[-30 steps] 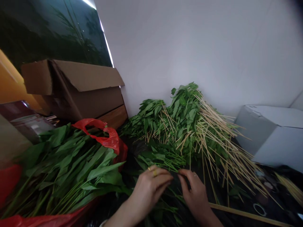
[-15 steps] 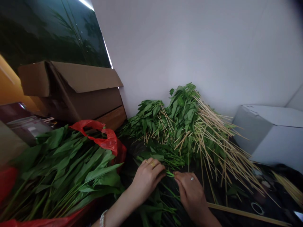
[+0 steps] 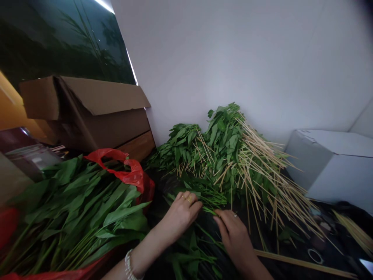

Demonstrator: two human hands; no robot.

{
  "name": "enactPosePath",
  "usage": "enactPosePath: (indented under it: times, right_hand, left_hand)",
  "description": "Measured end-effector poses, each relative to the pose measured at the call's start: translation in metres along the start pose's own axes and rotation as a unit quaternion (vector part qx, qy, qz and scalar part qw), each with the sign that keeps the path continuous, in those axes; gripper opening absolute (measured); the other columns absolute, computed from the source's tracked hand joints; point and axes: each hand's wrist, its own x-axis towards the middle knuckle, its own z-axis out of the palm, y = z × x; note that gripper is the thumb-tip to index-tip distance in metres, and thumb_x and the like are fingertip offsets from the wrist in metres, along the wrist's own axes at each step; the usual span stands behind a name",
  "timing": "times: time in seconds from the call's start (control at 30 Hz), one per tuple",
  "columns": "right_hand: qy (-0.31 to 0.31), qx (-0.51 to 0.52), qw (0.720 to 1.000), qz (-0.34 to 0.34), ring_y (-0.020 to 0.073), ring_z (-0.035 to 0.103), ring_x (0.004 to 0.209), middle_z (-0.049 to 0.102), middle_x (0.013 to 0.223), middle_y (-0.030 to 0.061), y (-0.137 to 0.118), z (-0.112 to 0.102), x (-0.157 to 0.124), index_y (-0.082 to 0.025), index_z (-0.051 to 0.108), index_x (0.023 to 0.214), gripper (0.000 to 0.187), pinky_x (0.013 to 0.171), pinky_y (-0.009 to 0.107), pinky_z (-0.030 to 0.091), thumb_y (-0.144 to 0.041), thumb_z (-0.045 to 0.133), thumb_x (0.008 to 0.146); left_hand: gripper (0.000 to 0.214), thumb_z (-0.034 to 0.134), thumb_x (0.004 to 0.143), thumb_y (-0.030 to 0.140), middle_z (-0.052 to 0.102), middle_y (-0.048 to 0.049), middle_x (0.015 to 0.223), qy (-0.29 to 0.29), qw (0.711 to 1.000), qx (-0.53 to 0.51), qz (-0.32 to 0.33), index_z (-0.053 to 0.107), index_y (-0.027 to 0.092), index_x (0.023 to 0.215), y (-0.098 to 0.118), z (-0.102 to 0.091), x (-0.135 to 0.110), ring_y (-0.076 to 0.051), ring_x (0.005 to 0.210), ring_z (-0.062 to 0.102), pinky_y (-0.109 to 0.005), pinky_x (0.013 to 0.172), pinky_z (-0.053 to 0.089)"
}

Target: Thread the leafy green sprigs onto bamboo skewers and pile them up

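My left hand [image 3: 185, 210], with gold rings and a beaded bracelet, is closed around green leafy stems [image 3: 208, 210]. Close by on the right, my right hand [image 3: 233, 229] pinches the other end of these stems. More cut greens [image 3: 214, 194] lie just beyond my fingers, and loose leaves [image 3: 189, 258] lie below, between my forearms. Behind them is a heap of leafy bunches on thin wooden skewers [image 3: 262, 155], the skewer ends pointing right. My fingertips are partly hidden.
On the left, a red plastic bag [image 3: 135, 173] is full of long-leaved greens [image 3: 87, 210]. An open cardboard box [image 3: 107, 97] stands behind it. A white box [image 3: 344, 163] is at the right against the wall. Bare skewers [image 3: 305, 265] and a tape-like ring [image 3: 315, 256] lie at lower right.
My right hand has turned slightly and stays by the stems. Both hands remain close together, the left shifted a little left. The surrounding piles look the same.
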Motion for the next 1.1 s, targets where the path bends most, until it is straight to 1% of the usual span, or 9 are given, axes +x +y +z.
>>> enactPosePath:
  times: [0.13, 0.23, 0.43, 0.67, 0.77, 0.83, 0.9, 0.97, 1.1]
  right_hand:
    - [-0.011, -0.009, 1.000, -0.004, 0.0204, 0.061, 0.079, 0.065, 0.085, 0.0040, -0.004, 0.002, -0.001, -0.020, 0.057, 0.103, 0.016, 0.072, 0.034, 0.047, -0.019, 0.042, 0.098]
    - [-0.010, -0.004, 1.000, -0.013, 0.0199, 0.059, 0.077, 0.063, 0.083, 0.0039, -0.007, 0.001, 0.000, -0.020, 0.057, 0.101, 0.016, 0.071, 0.034, 0.045, -0.018, 0.042, 0.098]
    - [0.001, -0.025, 0.999, -0.032, 0.0204, 0.056, 0.078, 0.062, 0.083, 0.0046, -0.011, -0.003, 0.005, -0.017, 0.057, 0.103, 0.016, 0.073, 0.035, 0.041, -0.015, 0.043, 0.097]
    - [0.017, -0.041, 0.998, -0.041, 0.0204, 0.055, 0.079, 0.062, 0.083, 0.0059, -0.009, -0.005, 0.009, -0.015, 0.059, 0.103, 0.017, 0.074, 0.035, 0.039, -0.014, 0.043, 0.097]
    - [0.025, -0.054, 0.997, -0.045, 0.0205, 0.055, 0.078, 0.061, 0.081, 0.0061, -0.008, -0.008, 0.009, -0.015, 0.060, 0.102, 0.019, 0.074, 0.035, 0.039, -0.014, 0.041, 0.097]
    - [0.032, -0.063, 0.996, -0.051, 0.0203, 0.055, 0.077, 0.061, 0.080, 0.0058, -0.008, -0.010, 0.009, -0.015, 0.061, 0.100, 0.021, 0.074, 0.035, 0.038, -0.014, 0.040, 0.098]
    - [0.035, -0.069, 0.996, -0.054, 0.0202, 0.055, 0.077, 0.061, 0.079, 0.0057, -0.008, -0.010, 0.009, -0.015, 0.061, 0.100, 0.022, 0.073, 0.035, 0.038, -0.014, 0.040, 0.098]
    - [0.028, -0.072, 0.995, -0.063, 0.0200, 0.055, 0.077, 0.062, 0.080, 0.0059, -0.009, -0.010, 0.009, -0.015, 0.062, 0.101, 0.023, 0.072, 0.034, 0.037, -0.014, 0.040, 0.097]
    - [0.019, -0.092, 0.991, -0.097, 0.0202, 0.055, 0.077, 0.063, 0.081, 0.0071, -0.009, -0.010, 0.010, -0.014, 0.063, 0.104, 0.026, 0.070, 0.034, 0.037, -0.012, 0.039, 0.097]
  left_hand:
    - [0.012, 0.055, 0.087, 0.015, 0.060, -0.0045, 0.079, 0.017, 0.999, -0.027, -0.004, 0.063, 0.017, 0.077, -0.003, 0.004, 0.003, -0.020, 0.080, 0.052, -0.033, 0.073, 0.036]
    - [0.011, 0.059, 0.078, 0.010, 0.059, -0.0021, 0.074, 0.041, 0.986, -0.137, -0.089, 0.063, 0.017, 0.070, -0.003, 0.006, 0.007, -0.018, 0.077, 0.053, -0.030, 0.073, 0.037]
    - [0.013, 0.053, 0.070, 0.007, 0.057, 0.0007, 0.067, 0.083, 0.890, -0.370, -0.253, 0.059, 0.016, 0.063, -0.001, 0.015, 0.016, -0.013, 0.067, 0.054, -0.023, 0.066, 0.040]
    - [0.013, 0.050, 0.070, 0.011, 0.055, 0.0008, 0.065, 0.124, 0.884, -0.351, -0.282, 0.057, 0.017, 0.061, 0.009, 0.029, 0.027, -0.014, 0.066, 0.053, -0.024, 0.065, 0.040]
    - [0.012, 0.051, 0.073, 0.015, 0.057, -0.0004, 0.067, 0.156, 0.890, -0.302, -0.305, 0.058, 0.018, 0.064, -0.010, 0.030, 0.028, -0.016, 0.068, 0.054, -0.025, 0.065, 0.040]
    - [0.010, 0.052, 0.073, 0.016, 0.058, -0.0018, 0.070, 0.215, 0.887, -0.215, -0.348, 0.058, 0.018, 0.066, -0.030, 0.022, 0.027, -0.018, 0.071, 0.055, -0.028, 0.069, 0.041]
    - [0.010, 0.051, 0.076, 0.017, 0.058, -0.0023, 0.073, 0.227, 0.883, -0.197, -0.360, 0.059, 0.018, 0.070, -0.044, 0.009, 0.026, -0.018, 0.071, 0.055, -0.028, 0.069, 0.042]
    - [0.013, 0.049, 0.083, 0.019, 0.060, -0.0027, 0.080, 0.181, 0.908, -0.233, -0.296, 0.061, 0.019, 0.079, -0.043, -0.004, 0.025, -0.018, 0.077, 0.057, -0.027, 0.071, 0.044]
    - [0.021, 0.040, 0.095, 0.021, 0.064, -0.0018, 0.088, -0.052, 0.937, -0.325, -0.115, 0.061, 0.021, 0.097, -0.011, -0.016, 0.020, -0.015, 0.082, 0.059, -0.024, 0.077, 0.045]
